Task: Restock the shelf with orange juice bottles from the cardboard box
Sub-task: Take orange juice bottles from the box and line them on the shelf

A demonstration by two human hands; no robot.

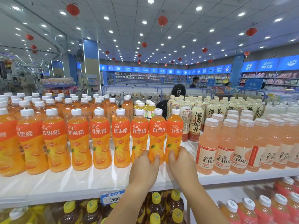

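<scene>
Both hands hold orange juice on the white shelf [64, 183].
Left hand [145, 165] grips the eighth juice bottle [157, 136] low down. Right hand [182, 160] grips the ninth juice bottle [174, 135]. Nine full bottles in the shelf's front row, more behind; pink drink bottles [207, 147] at shelf right.

Bases of the two orange juice bottles [157, 135] at 5 o'clock are hidden behind left hand [145, 165] and right hand [182, 162]. Price tag [111, 198] at 6 o'clock: print blurred. Leftmost bottle [6, 143] at 9 o'clock is cropped by the frame.
</scene>
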